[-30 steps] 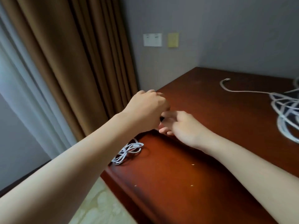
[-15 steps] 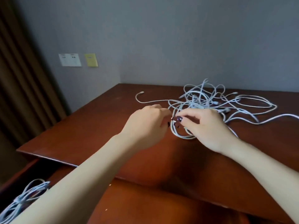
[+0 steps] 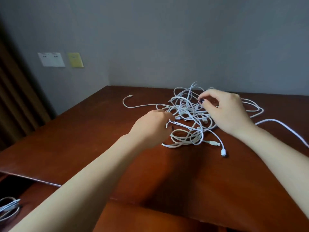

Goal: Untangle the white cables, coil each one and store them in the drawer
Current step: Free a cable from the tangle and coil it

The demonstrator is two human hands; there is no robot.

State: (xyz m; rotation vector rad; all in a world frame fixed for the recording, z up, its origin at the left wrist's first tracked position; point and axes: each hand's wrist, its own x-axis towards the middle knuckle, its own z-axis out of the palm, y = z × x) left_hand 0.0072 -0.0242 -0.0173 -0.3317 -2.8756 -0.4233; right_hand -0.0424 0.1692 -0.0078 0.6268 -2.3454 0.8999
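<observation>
Broadly, the dark red wooden surface [image 3: 83,139] fills most of the view. The open drawer [image 3: 33,190] shows below its near left edge. On the surface, towards the back, lie the white cables [image 3: 187,113] in one loose heap, with a long strand trailing off to the right.

The left hand [image 3: 150,129] is at the near side of the heap, its fingers curled round one strand. The right hand [image 3: 224,111] is over the top of the heap with thumb and forefinger brought close together. I cannot tell whether a strand is between them.

The main risk, as I judge it, is a pull on the gripped strand while loops cross over it. That would tighten the knot rather than free it. It could also drag the whole heap towards the near edge. A plug end [image 3: 223,153] might snag in a loop and stop the strand short.

Counted:
- Two hands.
- One heap, in which the cables cannot be told apart.
- At least three plug ends in plain sight.
- One coiled bundle [image 3: 9,207] in the drawer, cut off by the frame.
- Two wall plates [image 3: 51,59] in the background.
</observation>
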